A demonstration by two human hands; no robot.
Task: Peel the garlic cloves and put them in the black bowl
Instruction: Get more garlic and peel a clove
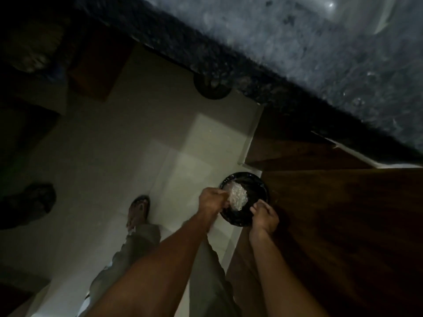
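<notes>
The black bowl [246, 200] is sitting low and right of centre in the frame, held over the pale tiled floor [128, 156] beside a dark wooden cabinet front [332, 225], and it is tipping toward the camera so its round opening shows as an oval. Inside it a whitish, crinkled clump [238, 199] is lying — garlic or its papery skins, the dim light is not letting me tell which — with its long axis running from the upper left of the bowl down toward the lower right. The left hand [212, 199] is reaching in at the bowl's left rim, fingers curled and touching the left edge of the clump; whether it is pinching the clump or only the rim I cannot tell. The right hand [265, 216] is gripping the bowl's lower right rim, fingers curled over the edge. Both bare forearms are stretching up from the bottom of the frame. A speckled dark stone countertop [297, 60] is slanting across the upper right, its edge running from upper centre down to the right side. A sandalled foot [138, 211] is standing on the tiles left of the bowl, and a dark shape [34, 202] is lying at the left edge — the room is very dim.
</notes>
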